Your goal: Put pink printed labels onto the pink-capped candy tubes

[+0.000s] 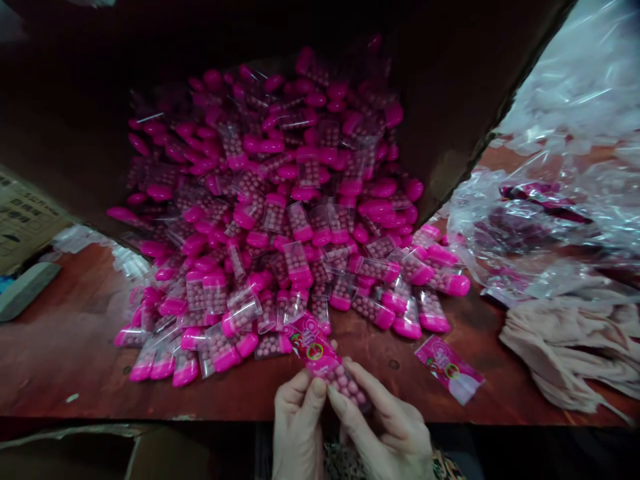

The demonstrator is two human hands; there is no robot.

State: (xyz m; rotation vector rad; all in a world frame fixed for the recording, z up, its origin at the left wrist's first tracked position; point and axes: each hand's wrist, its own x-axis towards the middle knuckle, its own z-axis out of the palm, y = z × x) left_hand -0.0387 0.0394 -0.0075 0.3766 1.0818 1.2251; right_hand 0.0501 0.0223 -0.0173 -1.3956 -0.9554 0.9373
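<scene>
At the table's near edge my left hand [299, 427] and my right hand [385, 427] meet, both pinching one small clear candy box [345, 385] full of pink balls. A pink printed label sleeve [313, 345] sits on its far end, pointing away from me. Just beyond my fingers a big pile of the same pink-capped candy boxes [280, 220] spills out of a tipped cardboard box [450, 87]. A second pink label sleeve [449, 368] lies flat on the wood to the right of my hands.
The brown wooden table [75, 353] carries crumpled clear plastic bags [545, 220] at the right and a beige cloth [570, 347] at the right front. Printed cardboard [23, 217] and a grey object [25, 288] sit at the left edge.
</scene>
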